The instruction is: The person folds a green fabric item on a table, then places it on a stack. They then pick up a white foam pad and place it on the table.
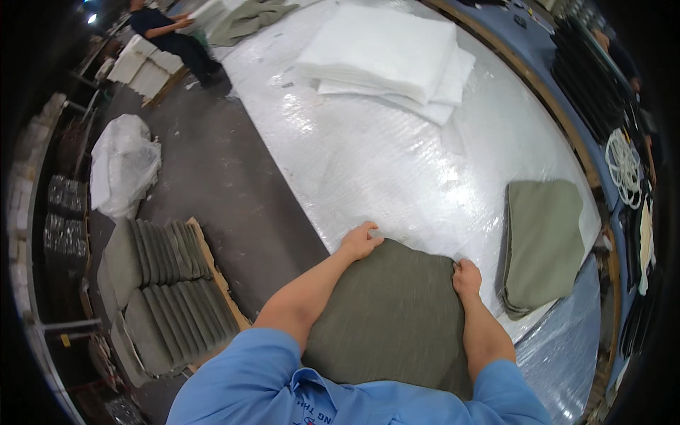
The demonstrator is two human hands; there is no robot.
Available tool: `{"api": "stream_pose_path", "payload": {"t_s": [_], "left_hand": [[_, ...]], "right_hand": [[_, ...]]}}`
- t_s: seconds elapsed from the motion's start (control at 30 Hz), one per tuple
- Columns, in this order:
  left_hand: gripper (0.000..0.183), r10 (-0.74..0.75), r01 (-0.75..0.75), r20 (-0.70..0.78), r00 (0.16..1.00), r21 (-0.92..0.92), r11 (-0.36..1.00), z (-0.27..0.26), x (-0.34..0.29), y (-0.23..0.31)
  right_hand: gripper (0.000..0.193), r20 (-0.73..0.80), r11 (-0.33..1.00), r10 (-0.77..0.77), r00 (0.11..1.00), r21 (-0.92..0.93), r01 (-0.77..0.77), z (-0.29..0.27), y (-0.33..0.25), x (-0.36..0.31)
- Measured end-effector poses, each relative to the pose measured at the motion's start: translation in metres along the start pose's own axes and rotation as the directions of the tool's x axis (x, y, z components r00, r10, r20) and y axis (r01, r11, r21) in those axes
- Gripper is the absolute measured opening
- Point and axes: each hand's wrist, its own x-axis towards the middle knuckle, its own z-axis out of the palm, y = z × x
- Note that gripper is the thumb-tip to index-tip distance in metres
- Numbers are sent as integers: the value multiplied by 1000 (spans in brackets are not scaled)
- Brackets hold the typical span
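An olive-green fabric cushion cover [397,319] hangs flat in front of my body, its lower part against my blue shirt. My left hand [362,241] is closed on its far left corner, the thumb side turned up. At the far right corner, my right hand [466,277] pinches the edge between thumb and fingers. Whether anything fills the cover cannot be seen. To the right, a neat stack of similar olive covers [544,241] lies on the plastic-covered table [397,180]. Farther off on the same table is a pile of white padding sheets [382,53].
At left, rows of olive cushions [166,283] stand packed on the floor by a wooden board. A plastic-wrapped bundle [125,166] sits behind them. Another person [173,32] works at the far left. A coil of white cord [623,166] hangs beside the blue table at right.
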Motion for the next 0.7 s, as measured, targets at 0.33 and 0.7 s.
{"api": "stream_pose_path", "payload": {"t_s": [0.33, 0.7], "left_hand": [[70, -165, 470, 459, 873, -882, 33, -44, -201, -53], [60, -102, 407, 539, 836, -735, -543, -47, -201, 18]], "right_hand": [[60, 540, 741, -598, 593, 654, 151, -89, -208, -82], [67, 637, 789, -590, 496, 585, 188, -19, -274, -45]]}}
